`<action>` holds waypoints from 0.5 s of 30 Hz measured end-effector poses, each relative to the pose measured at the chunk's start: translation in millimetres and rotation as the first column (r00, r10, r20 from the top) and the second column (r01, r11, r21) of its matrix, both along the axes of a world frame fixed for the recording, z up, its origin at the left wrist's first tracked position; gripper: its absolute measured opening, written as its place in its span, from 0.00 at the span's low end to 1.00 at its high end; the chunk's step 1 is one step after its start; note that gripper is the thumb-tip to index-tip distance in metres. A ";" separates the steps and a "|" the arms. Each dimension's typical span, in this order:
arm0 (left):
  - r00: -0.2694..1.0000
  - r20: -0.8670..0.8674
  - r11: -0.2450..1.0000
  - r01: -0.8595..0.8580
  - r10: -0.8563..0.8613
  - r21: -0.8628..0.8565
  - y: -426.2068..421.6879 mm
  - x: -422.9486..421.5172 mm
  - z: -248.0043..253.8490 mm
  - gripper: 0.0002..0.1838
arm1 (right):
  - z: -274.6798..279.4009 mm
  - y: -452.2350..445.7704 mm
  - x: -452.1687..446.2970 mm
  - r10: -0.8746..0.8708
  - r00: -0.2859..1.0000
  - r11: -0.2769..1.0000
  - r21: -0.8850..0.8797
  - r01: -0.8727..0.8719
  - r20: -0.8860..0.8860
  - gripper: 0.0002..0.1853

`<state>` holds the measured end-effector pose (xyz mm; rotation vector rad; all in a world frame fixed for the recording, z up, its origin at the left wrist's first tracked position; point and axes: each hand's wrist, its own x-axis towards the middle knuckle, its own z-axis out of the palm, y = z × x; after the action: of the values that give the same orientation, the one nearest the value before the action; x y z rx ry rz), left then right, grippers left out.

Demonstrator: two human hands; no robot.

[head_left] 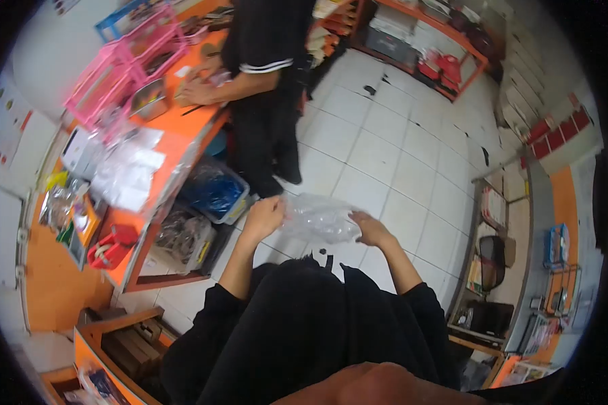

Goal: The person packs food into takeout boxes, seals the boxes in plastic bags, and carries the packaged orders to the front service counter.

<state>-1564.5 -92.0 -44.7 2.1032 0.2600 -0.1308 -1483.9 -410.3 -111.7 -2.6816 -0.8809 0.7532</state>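
A clear, crinkled plastic bag (319, 219) is stretched between my two hands in front of my body, above the tiled floor. My left hand (266, 216) is closed on the bag's left end. At the opposite end, the fingers of my right hand (370, 229) pinch the plastic near its edge. Whether anything lies inside the bag I cannot make out.
A co-worker in black (267, 67) stands at the orange table (182, 135), hands on its top. Pink baskets (101, 88), plastic sheets (125, 169) and a red tape dispenser (113, 247) lie there. Below are plastic bins (213, 189). Shelves (496, 250) line the right wall.
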 end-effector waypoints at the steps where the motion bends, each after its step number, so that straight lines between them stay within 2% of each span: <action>1: 0.996 0.087 1.000 -0.024 0.026 -0.016 -13.2 24.2 -2.9 0.17 | 18.1 -11.4 10.6 -0.056 0.998 0.998 0.003 0.056 0.039 0.36; 3: 0.968 0.238 0.996 -0.071 0.081 -0.048 -34.7 64.3 -15.4 0.15 | 45.9 -30.8 39.1 -0.001 0.942 0.991 -0.125 0.046 0.335 0.21; 5: 0.922 0.338 0.967 -0.116 0.189 -0.227 -57.6 95.3 7.4 0.13 | 85.6 -38.1 63.4 -0.119 0.815 0.990 0.006 0.140 0.567 0.10; 7: 0.866 0.401 0.908 -0.127 0.297 -0.399 -78.6 140.3 10.8 0.08 | 101.8 -45.1 92.2 -0.320 0.689 0.946 0.264 0.190 0.650 0.08; 8: 0.869 0.433 0.940 -0.095 0.238 -0.327 -88.8 160.0 9.7 0.08 | 103.6 -51.5 110.4 -0.414 0.612 0.904 0.382 0.191 0.673 0.08; 10: 0.866 0.484 0.981 -0.033 0.124 -0.192 -111.5 199.6 5.3 0.09 | 69.3 -72.4 154.7 -0.344 0.694 0.924 0.359 0.131 0.632 0.07; 11: 0.875 0.481 0.998 0.028 -0.050 0.054 -116.8 228.6 -29.6 0.10 | 45.6 -81.4 177.7 -0.309 0.731 0.931 0.351 0.101 0.609 0.07; 12: 0.950 0.239 0.956 0.138 -0.202 0.260 -123.9 252.8 -55.6 0.08 | 14.8 -99.3 196.3 -0.223 0.826 0.969 0.209 0.130 0.518 0.07; 13: 0.956 0.083 0.934 0.251 -0.280 0.255 -132.0 275.4 -77.1 0.07 | -18.8 -123.4 213.7 -0.149 0.904 0.989 0.065 0.135 0.400 0.08; 14: 0.934 -0.066 0.903 0.357 -0.352 0.237 -138.8 305.8 -79.0 0.05 | -16.1 -128.3 240.4 -0.091 0.958 0.990 -0.076 0.115 0.270 0.08; 15: 0.936 -0.019 0.925 0.350 -0.351 0.151 -141.2 346.8 -78.1 0.05 | -10.0 -134.7 277.1 -0.108 0.946 0.987 -0.085 0.140 0.304 0.09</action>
<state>-1217.7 -233.1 -122.8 2.2862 -0.1198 -0.3237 -1206.8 -545.0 -121.8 -2.9641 -0.7418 0.3808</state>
